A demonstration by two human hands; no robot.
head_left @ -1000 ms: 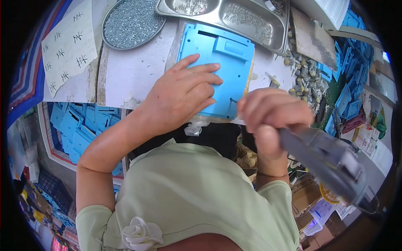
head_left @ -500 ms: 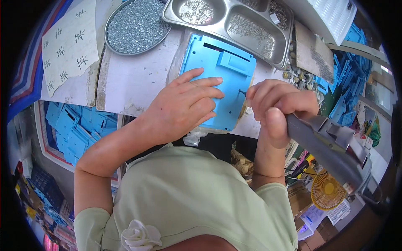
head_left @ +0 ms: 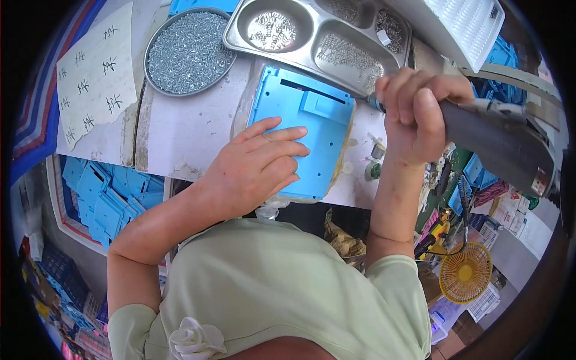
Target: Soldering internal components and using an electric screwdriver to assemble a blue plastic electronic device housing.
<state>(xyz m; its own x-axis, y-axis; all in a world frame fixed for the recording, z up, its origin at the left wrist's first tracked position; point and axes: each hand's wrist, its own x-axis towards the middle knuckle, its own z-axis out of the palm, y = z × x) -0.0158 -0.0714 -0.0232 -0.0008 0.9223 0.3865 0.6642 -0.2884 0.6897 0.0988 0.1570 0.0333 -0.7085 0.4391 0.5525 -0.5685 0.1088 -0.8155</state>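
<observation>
Screw dish (head_left: 189,51) left of tray (head_left: 300,39)

A: Left hand (head_left: 258,165)?

B: Palm down, fingers spread a little and laid flat, thumb out to the side. The forearm runs back from it toward the body, elbow bent sharply and out to the left, upper arm bare below a short sleeve.

A: Right hand (head_left: 417,114)?

B: Closed in a fist, knuckles up, thumb pressed along the front. It sits to the right of the left hand and slightly farther from the body. The wrist is straight, the forearm nearly upright beneath it, elbow tucked by the right side.

A: Contact between the hands?

B: None; they are apart.
</observation>
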